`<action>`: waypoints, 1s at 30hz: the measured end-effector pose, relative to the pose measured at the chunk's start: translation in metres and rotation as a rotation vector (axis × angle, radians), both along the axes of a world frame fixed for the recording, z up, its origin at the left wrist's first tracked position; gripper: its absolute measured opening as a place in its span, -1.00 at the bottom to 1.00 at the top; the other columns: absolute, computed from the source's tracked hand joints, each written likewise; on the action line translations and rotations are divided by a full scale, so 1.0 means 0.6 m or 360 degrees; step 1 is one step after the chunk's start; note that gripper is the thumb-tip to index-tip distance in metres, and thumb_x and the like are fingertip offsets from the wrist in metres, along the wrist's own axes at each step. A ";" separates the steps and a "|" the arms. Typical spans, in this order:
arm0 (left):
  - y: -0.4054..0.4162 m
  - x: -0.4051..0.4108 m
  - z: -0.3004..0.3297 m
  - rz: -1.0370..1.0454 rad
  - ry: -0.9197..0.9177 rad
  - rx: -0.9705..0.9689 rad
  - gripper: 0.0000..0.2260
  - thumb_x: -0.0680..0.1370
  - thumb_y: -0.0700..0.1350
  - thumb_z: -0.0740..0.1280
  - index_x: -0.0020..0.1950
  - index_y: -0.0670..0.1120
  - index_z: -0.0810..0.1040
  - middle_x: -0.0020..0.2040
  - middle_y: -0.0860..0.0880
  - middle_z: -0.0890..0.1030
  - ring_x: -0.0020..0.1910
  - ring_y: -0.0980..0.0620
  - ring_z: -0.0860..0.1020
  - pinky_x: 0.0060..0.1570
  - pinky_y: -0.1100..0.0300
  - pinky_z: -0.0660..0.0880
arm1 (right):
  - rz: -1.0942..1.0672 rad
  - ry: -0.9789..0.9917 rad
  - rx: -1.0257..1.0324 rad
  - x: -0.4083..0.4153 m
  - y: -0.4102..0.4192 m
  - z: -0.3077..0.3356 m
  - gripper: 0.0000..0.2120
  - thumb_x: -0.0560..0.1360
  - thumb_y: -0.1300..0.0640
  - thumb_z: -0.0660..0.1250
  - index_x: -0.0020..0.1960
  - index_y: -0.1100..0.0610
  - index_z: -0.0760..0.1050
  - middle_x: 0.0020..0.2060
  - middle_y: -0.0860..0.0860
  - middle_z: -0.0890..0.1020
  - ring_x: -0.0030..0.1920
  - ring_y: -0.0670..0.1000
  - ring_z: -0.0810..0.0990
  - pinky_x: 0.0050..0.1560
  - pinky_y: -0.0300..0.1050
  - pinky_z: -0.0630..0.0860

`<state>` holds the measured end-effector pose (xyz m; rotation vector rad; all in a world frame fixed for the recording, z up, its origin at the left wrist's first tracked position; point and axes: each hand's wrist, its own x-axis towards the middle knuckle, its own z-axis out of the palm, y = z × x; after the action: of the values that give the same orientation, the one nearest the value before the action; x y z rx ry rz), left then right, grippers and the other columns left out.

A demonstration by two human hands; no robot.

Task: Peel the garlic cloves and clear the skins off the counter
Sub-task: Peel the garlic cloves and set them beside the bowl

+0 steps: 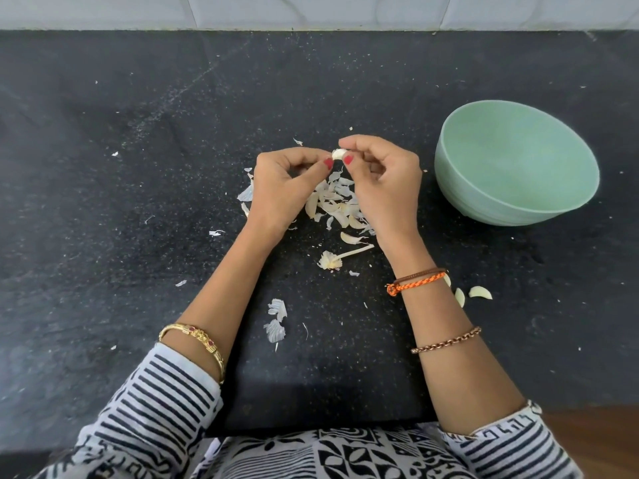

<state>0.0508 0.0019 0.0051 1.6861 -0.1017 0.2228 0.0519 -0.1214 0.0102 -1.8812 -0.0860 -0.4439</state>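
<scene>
A small white garlic clove [339, 154] is held above the black counter [138, 167], pinched between the fingertips of my left hand [288, 183] and my right hand [378, 181]. Under and between my hands lies a heap of pale garlic skins [337, 203]. A stem with its root base [333, 259] lies just nearer to me. More skin flakes [276, 319] sit between my forearms. Two whole cloves [480, 292] lie on the counter to the right of my right wrist.
A pale green bowl [515, 160] stands on the counter to the right of my hands, and its visible inside shows nothing in it. Tiny skin scraps [216, 233] dot the counter on the left. A white tiled wall [311, 12] bounds the far edge.
</scene>
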 end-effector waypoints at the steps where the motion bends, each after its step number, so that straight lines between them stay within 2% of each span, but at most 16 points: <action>1: 0.000 0.000 0.001 0.0005 0.0021 -0.0008 -0.91 0.48 -0.22 0.37 -0.13 -0.08 0.65 -0.20 -0.13 0.67 -0.20 -0.06 0.55 -0.11 0.03 0.53 | 0.0006 -0.0019 -0.0010 0.000 0.000 0.000 -0.82 0.45 0.35 0.32 -0.01 0.20 0.63 -0.26 -0.16 0.57 -0.24 -0.33 0.53 -0.20 -0.46 0.43; 4: -0.001 -0.001 0.006 0.0032 0.0093 -0.0064 -0.87 0.50 -0.28 0.35 -0.17 -0.08 0.64 -0.30 0.06 0.64 -0.26 0.11 0.53 -0.23 0.29 0.48 | 0.0031 -0.0054 -0.0059 0.001 0.000 0.000 -0.83 0.44 0.37 0.34 -0.02 0.22 0.62 -0.26 -0.13 0.58 -0.24 -0.35 0.54 -0.20 -0.46 0.46; 7: -0.005 -0.005 0.014 0.0020 0.0158 -0.0114 -0.86 0.50 -0.29 0.34 -0.20 -0.10 0.62 -0.41 0.15 0.61 -0.38 0.27 0.50 -0.36 0.44 0.37 | 0.0029 -0.0108 -0.0161 0.002 0.000 -0.004 -0.83 0.42 0.40 0.36 -0.05 0.24 0.62 -0.25 -0.08 0.60 -0.28 -0.32 0.56 -0.20 -0.44 0.49; 10: -0.006 -0.007 0.018 0.0005 0.0231 -0.0162 -0.86 0.50 -0.31 0.32 -0.21 -0.14 0.61 -0.41 0.12 0.60 -0.42 0.27 0.47 -0.42 0.43 0.34 | -0.0041 -0.0248 -0.0276 0.001 -0.001 -0.007 -0.87 0.40 0.38 0.38 -0.11 0.23 0.63 -0.26 -0.02 0.63 -0.30 -0.19 0.58 -0.22 -0.41 0.50; 12: -0.005 -0.006 0.019 -0.0010 0.0278 -0.0185 -0.85 0.50 -0.31 0.31 -0.23 -0.14 0.60 -0.38 0.02 0.56 -0.43 0.24 0.42 -0.45 0.40 0.31 | -0.0086 -0.0383 -0.0345 0.001 -0.002 -0.009 -0.90 0.38 0.39 0.37 -0.16 0.24 0.62 -0.29 0.03 0.64 -0.29 -0.13 0.57 -0.24 -0.37 0.49; 16: -0.004 -0.005 0.021 0.0006 0.0321 -0.0224 -0.79 0.50 -0.33 0.28 -0.29 -0.12 0.56 -0.51 0.14 0.49 -0.49 0.24 0.38 -0.47 0.40 0.30 | -0.0073 -0.0492 -0.0349 -0.001 0.000 -0.008 -0.91 0.35 0.40 0.38 -0.22 0.26 0.61 -0.34 0.04 0.62 -0.29 -0.08 0.55 -0.28 -0.34 0.47; 18: -0.007 -0.006 0.022 0.0016 0.0329 -0.0261 -0.79 0.51 -0.33 0.27 -0.30 -0.13 0.55 -0.52 0.14 0.48 -0.50 0.24 0.38 -0.49 0.40 0.29 | -0.0013 -0.0425 -0.0246 -0.003 0.001 -0.002 -0.90 0.36 0.40 0.38 -0.20 0.25 0.62 -0.34 -0.03 0.61 -0.27 -0.11 0.57 -0.27 -0.38 0.47; 20: -0.007 -0.006 0.023 0.0072 0.0324 -0.0323 -0.78 0.51 -0.32 0.26 -0.31 -0.14 0.53 -0.52 0.14 0.48 -0.51 0.24 0.37 -0.51 0.41 0.27 | 0.0062 -0.0275 0.0037 -0.005 0.002 0.006 -0.87 0.37 0.39 0.40 -0.18 0.19 0.60 -0.33 -0.11 0.60 -0.27 -0.17 0.60 -0.23 -0.39 0.50; 23: -0.002 -0.004 0.023 0.0175 0.0301 -0.0350 -0.76 0.51 -0.22 0.30 -0.37 -0.11 0.51 -0.50 0.12 0.50 -0.48 0.23 0.37 -0.48 0.40 0.28 | 0.0084 -0.0150 0.0355 -0.003 -0.003 0.011 -0.86 0.39 0.39 0.40 -0.10 0.21 0.59 -0.25 -0.07 0.62 -0.25 -0.22 0.60 -0.19 -0.35 0.52; 26: 0.000 -0.004 0.021 0.0218 0.0226 -0.0310 -0.71 0.52 -0.18 0.33 -0.42 -0.12 0.47 -0.48 0.09 0.52 -0.44 0.21 0.43 -0.42 0.41 0.32 | 0.0062 -0.0085 0.0326 0.000 -0.004 0.008 -0.85 0.41 0.39 0.38 -0.05 0.26 0.61 -0.23 -0.05 0.63 -0.23 -0.22 0.60 -0.18 -0.35 0.52; 29: -0.004 -0.008 0.021 0.0064 0.0122 -0.0309 -0.87 0.47 -0.32 0.37 -0.19 -0.11 0.52 -0.25 -0.02 0.60 -0.35 0.25 0.51 -0.35 0.44 0.37 | 0.0053 -0.0057 0.0225 -0.001 -0.002 0.006 -0.85 0.40 0.38 0.39 -0.05 0.23 0.62 -0.25 -0.11 0.61 -0.25 -0.26 0.59 -0.19 -0.38 0.51; 30: -0.005 -0.009 0.019 0.0024 0.0117 -0.0349 -0.84 0.46 -0.35 0.37 -0.08 -0.11 0.51 -0.18 -0.06 0.62 -0.32 0.24 0.54 -0.34 0.43 0.39 | 0.0051 -0.0058 0.0177 -0.001 -0.002 0.006 -0.85 0.40 0.38 0.39 -0.06 0.23 0.62 -0.25 -0.12 0.61 -0.25 -0.26 0.59 -0.20 -0.39 0.51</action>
<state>0.0457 -0.0011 0.0165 1.4754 -0.0091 0.1766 0.0512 -0.1223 0.0138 -1.7607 -0.1132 -0.4524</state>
